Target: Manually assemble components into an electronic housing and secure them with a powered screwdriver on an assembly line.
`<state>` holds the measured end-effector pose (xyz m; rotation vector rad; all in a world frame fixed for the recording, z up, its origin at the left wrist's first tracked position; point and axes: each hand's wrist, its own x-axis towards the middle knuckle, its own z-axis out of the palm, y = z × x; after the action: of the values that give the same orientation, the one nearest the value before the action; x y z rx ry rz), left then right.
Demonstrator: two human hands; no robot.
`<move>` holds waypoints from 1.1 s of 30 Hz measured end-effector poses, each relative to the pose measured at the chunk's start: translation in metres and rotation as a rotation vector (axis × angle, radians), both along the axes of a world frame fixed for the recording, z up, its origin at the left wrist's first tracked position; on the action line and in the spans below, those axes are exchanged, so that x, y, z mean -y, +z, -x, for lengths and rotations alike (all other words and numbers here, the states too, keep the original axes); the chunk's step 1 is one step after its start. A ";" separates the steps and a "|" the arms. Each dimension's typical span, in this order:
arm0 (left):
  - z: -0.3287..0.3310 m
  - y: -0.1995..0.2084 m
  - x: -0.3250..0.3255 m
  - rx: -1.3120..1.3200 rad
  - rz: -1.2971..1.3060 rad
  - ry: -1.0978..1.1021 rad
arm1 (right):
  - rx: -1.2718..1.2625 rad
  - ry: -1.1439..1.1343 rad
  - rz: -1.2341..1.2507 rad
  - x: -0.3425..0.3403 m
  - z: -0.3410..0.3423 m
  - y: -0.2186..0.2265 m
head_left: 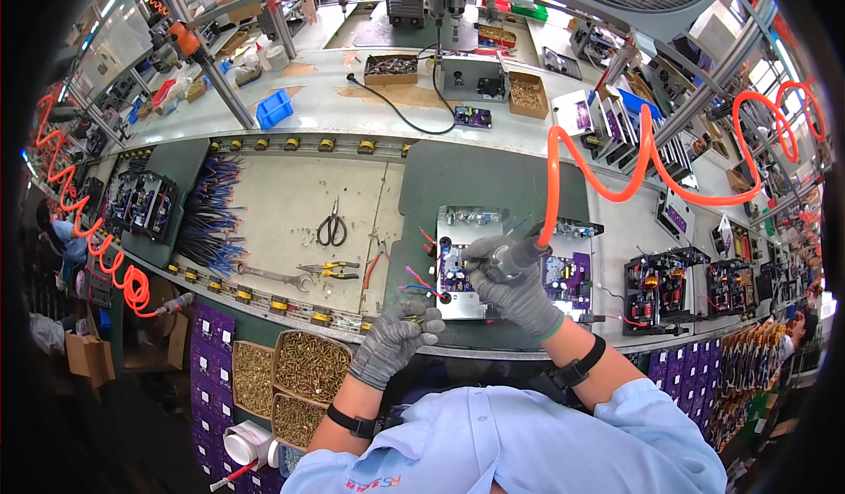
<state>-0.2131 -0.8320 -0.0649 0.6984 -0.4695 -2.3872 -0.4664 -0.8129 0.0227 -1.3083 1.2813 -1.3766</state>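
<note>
My right hand (515, 287), in a grey glove, is wrapped round an air screwdriver (519, 261) whose orange coiled hose (553, 177) rises from its top. The tool stands over an open electronic unit (459, 305) with purple circuit boards and bare metal plates; the glove hides its tip. Left of the unit, my left hand (396, 340) is closed, also gloved in grey. A small yellowish glint shows between its fingers, too small to name. Red and blue wires (422, 284) stick out from the unit just above that hand.
Scissors (333, 226), yellow-handled pliers (330, 270) and a wrench (275, 276) lie on the bench to the left, beside a bundle of dark cables (211, 208). Boxes of brass screws (310, 366) stand near me. More black-framed units (660, 287) line the right; a blue tray (275, 108) sits farther back.
</note>
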 end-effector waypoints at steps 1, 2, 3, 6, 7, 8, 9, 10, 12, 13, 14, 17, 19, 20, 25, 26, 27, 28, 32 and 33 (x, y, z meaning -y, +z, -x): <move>0.000 0.002 -0.001 0.001 -0.001 -0.005 | 0.066 0.006 -0.026 -0.001 0.001 0.004; 0.001 0.006 -0.002 0.021 -0.001 -0.031 | 0.131 0.010 -0.051 -0.002 0.002 0.008; 0.002 0.010 -0.001 0.040 -0.001 -0.061 | 0.129 -0.002 -0.051 -0.001 0.005 0.013; 0.006 0.013 0.002 -0.009 0.011 -0.113 | 0.208 -0.061 -0.023 -0.004 0.010 0.036; 0.008 0.015 0.003 -0.014 0.010 -0.125 | 0.202 -0.072 -0.023 -0.011 0.010 0.054; 0.009 0.016 0.004 0.024 0.015 -0.129 | 0.321 -0.074 -0.022 -0.018 0.011 0.069; 0.011 0.019 0.007 0.055 0.027 -0.144 | 0.432 -0.086 -0.012 -0.025 0.014 0.083; 0.015 0.020 0.010 0.053 0.032 -0.158 | 0.470 -0.089 0.006 -0.032 0.020 0.089; 0.021 0.022 0.012 0.156 0.066 -0.210 | 0.546 -0.105 0.071 -0.044 0.017 0.106; 0.024 0.023 0.011 0.165 0.072 -0.209 | 0.625 -0.105 0.128 -0.049 0.016 0.110; 0.029 0.024 0.010 0.175 0.130 -0.207 | 0.630 -0.103 0.175 -0.052 0.018 0.106; 0.045 0.031 0.007 0.220 0.137 -0.193 | 0.698 -0.127 0.023 -0.070 0.029 0.111; 0.047 0.041 0.004 0.217 0.162 -0.187 | 0.711 -0.145 0.036 -0.076 0.033 0.110; 0.049 0.035 0.001 0.157 0.126 -0.158 | 0.702 -0.155 0.112 -0.077 0.035 0.103; 0.049 0.026 -0.005 0.197 0.065 -0.145 | 0.707 -0.075 0.247 -0.070 0.063 0.076; 0.051 0.025 -0.008 0.202 0.032 -0.149 | 0.692 -0.068 0.228 -0.070 0.066 0.079; 0.054 0.026 -0.011 0.199 0.031 -0.149 | 0.689 -0.068 0.228 -0.070 0.068 0.084; 0.057 0.027 -0.014 0.197 0.134 -0.101 | 0.688 -0.045 0.194 -0.069 0.069 0.089; 0.058 0.004 -0.018 0.400 0.413 -0.028 | 0.775 0.006 0.149 -0.062 0.071 0.100; 0.067 0.026 -0.015 0.300 0.139 -0.041 | 0.781 0.018 0.143 -0.059 0.074 0.096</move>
<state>-0.2801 -0.8173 -0.0386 0.9954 -0.7736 -2.2685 -0.5405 -0.7539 0.1191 -0.7231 0.6412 -1.7437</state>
